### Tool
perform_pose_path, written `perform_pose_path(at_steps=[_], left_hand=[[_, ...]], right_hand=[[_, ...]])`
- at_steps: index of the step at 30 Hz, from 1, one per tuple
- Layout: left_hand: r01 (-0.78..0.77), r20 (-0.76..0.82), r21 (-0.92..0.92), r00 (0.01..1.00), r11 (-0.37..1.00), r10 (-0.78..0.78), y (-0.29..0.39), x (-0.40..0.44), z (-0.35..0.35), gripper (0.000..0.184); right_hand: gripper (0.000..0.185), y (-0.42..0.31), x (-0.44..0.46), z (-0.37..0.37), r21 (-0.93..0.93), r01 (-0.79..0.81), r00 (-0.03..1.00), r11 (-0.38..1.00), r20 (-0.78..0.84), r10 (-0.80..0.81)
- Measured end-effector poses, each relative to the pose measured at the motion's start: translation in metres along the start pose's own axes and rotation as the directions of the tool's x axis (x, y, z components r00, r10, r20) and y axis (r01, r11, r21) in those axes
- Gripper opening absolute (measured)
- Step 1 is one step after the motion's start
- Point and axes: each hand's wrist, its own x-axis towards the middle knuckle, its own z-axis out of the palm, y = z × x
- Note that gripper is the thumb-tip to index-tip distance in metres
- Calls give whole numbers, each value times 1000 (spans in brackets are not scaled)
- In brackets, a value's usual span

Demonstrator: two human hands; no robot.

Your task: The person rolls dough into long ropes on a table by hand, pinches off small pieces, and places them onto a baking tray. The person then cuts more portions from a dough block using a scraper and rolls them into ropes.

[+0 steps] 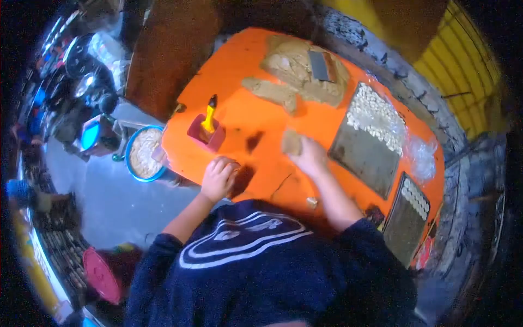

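Observation:
My right hand is closed around a lump of brown dough, held above the orange tabletop. My left hand is near the table's front left edge, its fingers curled; whatever they may hold is hidden. Beyond it sits a small red square tub with a yellow-handled brush standing in it. At the far side lies a big mass of brown dough, with a dough scraper resting on top. A longer strip of dough stretches out in front of that mass.
On the right, a dark tray is partly covered with small pale pieces. A second tray holds short rows of pale rounds. Clear plastic lies beside them. Left of the table stands a blue-rimmed bucket of pale contents.

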Motion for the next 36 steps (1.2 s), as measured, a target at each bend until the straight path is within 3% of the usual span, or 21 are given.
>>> perform_pose_path(at_steps=[1, 3, 5, 9, 11, 13, 15, 16, 18, 20, 21, 23, 24, 29, 33, 36], left_hand=[[9, 12, -32, 1000, 999, -9, -1, 1, -2, 30], [15, 54, -101, 998, 995, -10, -2, 3, -6, 33], [-5, 44, -306, 999, 952, 19, -6, 5, -2, 41], [-71, 78, -416, 990, 906, 114, -1, 20, 8, 48], [-121, 77, -365, 984, 923, 159, 5, 25, 20, 50], [-187, 64, -312, 974, 931, 217, 15, 30, 31, 53], [-228, 120, -331, 952, 916, 281, 20, 30, 36, 54], [-237, 162, -310, 941, 921, 296, 18, 30, 37, 56], [-251, 233, -241, 923, 937, 307, 15, 38, 38, 58], [-257, 240, -244, 918, 935, 315, 16, 41, 39, 59], [-243, 251, -236, 920, 941, 301, 16, 39, 37, 59], [-209, 263, -207, 929, 956, 260, 16, 38, 35, 60], [-206, 253, -193, 934, 959, 251, 17, 39, 36, 60], [-225, 154, -45, 961, 973, 229, 29, 33, 35, 58], [-249, 120, 91, 964, 964, 237, 64, 39, 34, 58], [-176, 153, 112, 975, 978, 159, 66, 40, 35, 57]], right_hand=[[50, 5, -13, 26, -26, 212, 951, 977, -225, -212], [50, -32, -40, 30, -77, 247, 938, 966, -231, -258], [56, -58, -55, 50, -202, 246, 926, 948, -241, -292], [58, -81, -74, 62, -313, 14, 991, 950, -122, -55], [54, -81, -97, 57, -264, 42, 924, 964, -357, -138], [51, -78, -121, 52, -251, 74, 785, 965, -582, -212], [43, -54, -161, 72, -80, -23, 813, 997, -581, -28], [43, -47, -185, 73, -81, -65, 802, 995, -597, 4], [47, -27, -228, 68, -19, -354, 838, 935, -450, 309], [36, 24, -264, 75, -36, -373, 673, 927, -699, 243], [37, 24, -279, 51, 107, -520, 636, 848, -614, 467], [38, 77, -298, 56, -73, -615, 533, 785, -773, 345], [38, 95, -303, 54, -74, -600, 537, 796, -776, 332], [43, 156, -295, 37, -230, -419, 752, 878, -631, 193], [44, 107, -246, 7, -81, -135, 832, 987, -551, 69], [34, 77, -201, 38, -123, 31, 885, 992, -458, -85]])
